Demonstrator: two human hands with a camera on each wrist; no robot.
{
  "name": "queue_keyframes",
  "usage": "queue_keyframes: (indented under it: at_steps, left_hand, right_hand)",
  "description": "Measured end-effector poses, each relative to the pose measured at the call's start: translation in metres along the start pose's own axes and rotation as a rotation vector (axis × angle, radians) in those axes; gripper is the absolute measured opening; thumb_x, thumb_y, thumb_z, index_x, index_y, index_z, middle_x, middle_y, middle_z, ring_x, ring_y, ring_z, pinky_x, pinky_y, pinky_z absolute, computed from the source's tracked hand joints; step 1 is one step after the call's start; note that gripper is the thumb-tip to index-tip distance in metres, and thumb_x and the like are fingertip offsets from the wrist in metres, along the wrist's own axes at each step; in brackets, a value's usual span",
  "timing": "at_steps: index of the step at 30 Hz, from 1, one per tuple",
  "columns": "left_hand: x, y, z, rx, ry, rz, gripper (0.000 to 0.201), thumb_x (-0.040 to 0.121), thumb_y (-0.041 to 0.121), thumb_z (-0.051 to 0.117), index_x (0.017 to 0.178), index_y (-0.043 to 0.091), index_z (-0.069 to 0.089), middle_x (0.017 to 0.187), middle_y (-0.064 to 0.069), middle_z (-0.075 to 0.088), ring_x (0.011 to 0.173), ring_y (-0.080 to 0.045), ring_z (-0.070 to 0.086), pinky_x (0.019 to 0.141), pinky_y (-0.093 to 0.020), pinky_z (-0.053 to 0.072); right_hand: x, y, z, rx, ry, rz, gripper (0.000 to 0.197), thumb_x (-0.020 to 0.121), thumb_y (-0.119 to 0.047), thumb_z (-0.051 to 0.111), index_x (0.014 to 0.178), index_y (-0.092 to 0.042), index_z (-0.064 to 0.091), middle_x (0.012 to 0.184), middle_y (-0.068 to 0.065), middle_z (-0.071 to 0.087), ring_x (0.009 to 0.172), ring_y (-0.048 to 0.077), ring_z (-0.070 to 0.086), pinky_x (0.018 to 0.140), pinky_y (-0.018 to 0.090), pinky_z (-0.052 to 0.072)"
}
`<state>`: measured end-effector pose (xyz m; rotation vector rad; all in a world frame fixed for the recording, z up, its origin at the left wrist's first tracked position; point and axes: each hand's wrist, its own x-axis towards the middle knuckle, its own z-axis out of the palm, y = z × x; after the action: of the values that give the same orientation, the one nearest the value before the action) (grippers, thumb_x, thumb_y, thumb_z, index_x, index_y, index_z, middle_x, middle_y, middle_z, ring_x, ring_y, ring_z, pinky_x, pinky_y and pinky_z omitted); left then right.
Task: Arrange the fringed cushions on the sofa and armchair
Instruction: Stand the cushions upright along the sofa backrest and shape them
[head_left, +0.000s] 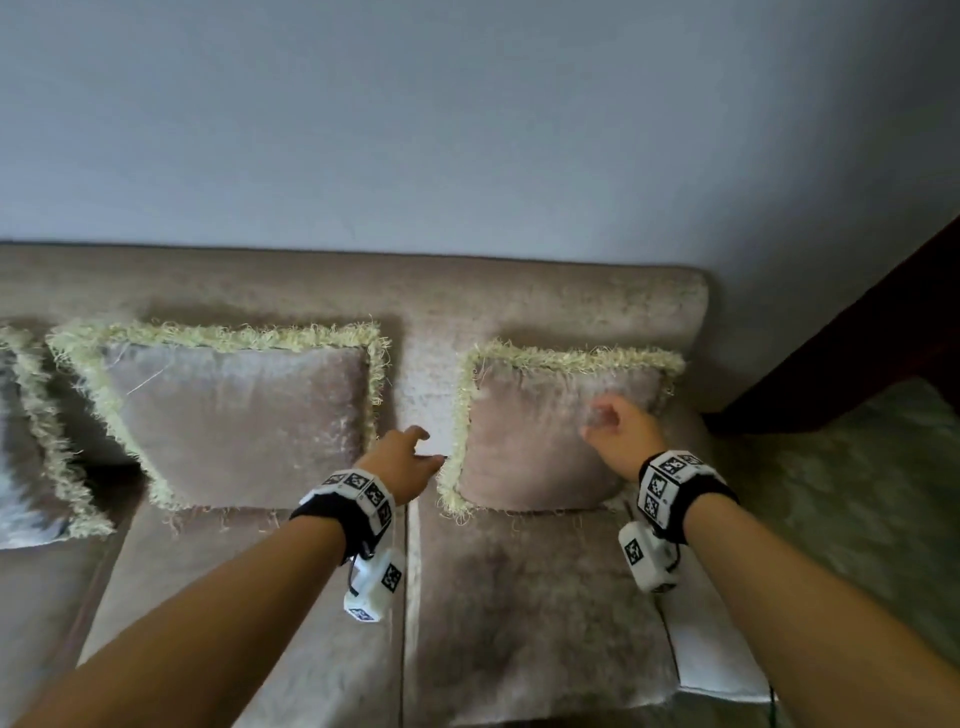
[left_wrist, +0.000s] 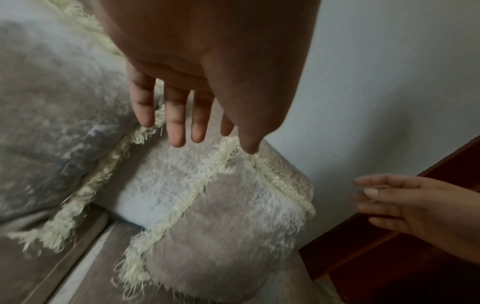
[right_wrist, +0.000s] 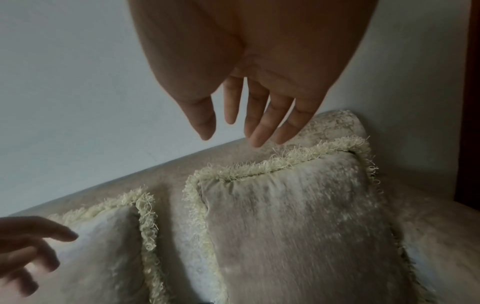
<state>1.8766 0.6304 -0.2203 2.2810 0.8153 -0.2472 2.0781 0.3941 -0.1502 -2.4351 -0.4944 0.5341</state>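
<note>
Two beige velvet cushions with cream fringe lean upright against the sofa (head_left: 519, 597) back. The right cushion (head_left: 535, 441) (left_wrist: 228, 216) (right_wrist: 298, 216) stands at the sofa's right end; the middle cushion (head_left: 234, 415) (left_wrist: 52, 123) (right_wrist: 103, 246) stands to its left. My left hand (head_left: 410, 452) (left_wrist: 197, 123) hovers open in the gap between them, its fingers straight, close to the right cushion's left fringe. My right hand (head_left: 618, 426) (right_wrist: 249, 115) hangs open in front of the right cushion's upper right part, holding nothing. A third fringed cushion (head_left: 31, 441) shows at the far left edge.
A pale wall (head_left: 467, 130) rises behind the sofa. Dark wooden furniture (head_left: 883, 353) stands to the right of the sofa end, with a greenish patterned surface (head_left: 857, 493) below it. The seat cushions in front of my arms carry nothing.
</note>
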Motion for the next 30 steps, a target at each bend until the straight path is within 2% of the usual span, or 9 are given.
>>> queue_keyframes:
  at_steps: [2,7,12,15,17,21,25,28,30]
  left_hand:
    - [-0.006,0.004,0.018,0.029,0.005,-0.026,0.059,0.085,0.061,0.05,0.13,0.023,0.048,0.121,-0.004,0.061,0.099,-0.019,0.062,0.091,-0.04,0.053]
    - [0.009,0.005,0.037,0.111,0.016,-0.061,0.059,0.09,0.054,0.052,0.137,0.019,0.045,0.128,-0.008,0.052,0.111,-0.025,0.056,0.097,-0.043,0.048]
    - [0.067,0.012,0.06,0.064,-0.022,-0.076,0.062,0.092,0.049,0.054,0.143,0.019,0.039,0.138,-0.012,0.045,0.123,-0.028,0.051,0.105,-0.041,0.042]
    - [0.101,0.021,0.082,0.004,-0.065,-0.09,0.065,0.091,0.048,0.056,0.146,0.021,0.035,0.141,-0.012,0.038,0.125,-0.028,0.048,0.107,-0.04,0.04]
    - [0.125,0.021,0.098,-0.03,-0.031,-0.135,0.071,0.089,0.048,0.06,0.148,0.023,0.031,0.144,-0.011,0.029,0.128,-0.029,0.044,0.108,-0.041,0.039]
    - [0.167,0.01,0.129,-0.073,0.051,-0.206,0.084,0.083,0.049,0.067,0.151,0.034,0.021,0.149,-0.011,0.015,0.135,-0.034,0.035,0.109,-0.044,0.038]
    - [0.202,-0.009,0.165,-0.188,0.09,-0.215,0.099,0.075,0.057,0.071,0.151,0.044,0.01,0.151,-0.011,0.013,0.14,-0.035,0.028,0.112,-0.047,0.035]
    - [0.215,-0.019,0.187,-0.275,0.113,-0.187,0.117,0.063,0.066,0.074,0.143,0.06,-0.011,0.151,-0.013,0.018,0.141,-0.034,0.025,0.111,-0.054,0.034]
    - [0.223,-0.021,0.198,-0.319,0.111,-0.196,0.132,0.055,0.062,0.083,0.135,0.064,-0.021,0.146,-0.014,0.027,0.136,-0.034,0.03,0.11,-0.054,0.034]
  right_hand:
    - [0.014,0.013,-0.001,-0.032,-0.053,-0.038,0.039,0.089,-0.019,0.069,0.126,-0.016,0.058,0.122,0.006,0.06,0.105,0.02,0.057,0.091,0.031,0.046]
    - [0.06,0.024,0.016,-0.146,-0.155,-0.162,0.05,0.09,-0.025,0.069,0.136,-0.019,0.051,0.138,0.006,0.053,0.124,0.025,0.052,0.104,0.039,0.043]
    - [0.094,0.037,0.03,-0.256,-0.168,-0.143,0.056,0.088,-0.032,0.068,0.14,-0.027,0.046,0.141,0.005,0.045,0.132,0.03,0.042,0.11,0.046,0.037]
    - [0.112,0.049,0.03,-0.274,-0.192,-0.119,0.057,0.087,-0.033,0.068,0.139,-0.029,0.045,0.141,0.004,0.045,0.132,0.027,0.042,0.11,0.043,0.037]
    - [0.131,0.054,0.029,-0.326,-0.208,-0.12,0.058,0.088,-0.034,0.067,0.141,-0.029,0.043,0.144,0.003,0.043,0.134,0.026,0.04,0.111,0.041,0.034]
    - [0.18,0.049,0.043,-0.475,-0.267,-0.223,0.069,0.09,-0.039,0.064,0.149,-0.033,0.029,0.156,0.004,0.031,0.143,0.028,0.029,0.116,0.049,0.027]
    - [0.228,0.05,0.075,-0.724,-0.301,-0.378,0.087,0.088,-0.055,0.061,0.154,-0.038,0.007,0.165,0.006,0.006,0.151,0.029,0.005,0.121,0.053,0.005]
    - [0.257,0.071,0.09,-0.845,-0.323,-0.454,0.107,0.079,-0.07,0.06,0.152,-0.04,-0.011,0.165,0.01,0.0,0.151,0.031,-0.001,0.12,0.058,-0.001]
    - [0.27,0.086,0.095,-0.881,-0.338,-0.496,0.118,0.07,-0.079,0.06,0.15,-0.04,-0.019,0.164,0.012,0.002,0.151,0.034,0.002,0.119,0.059,0.0]
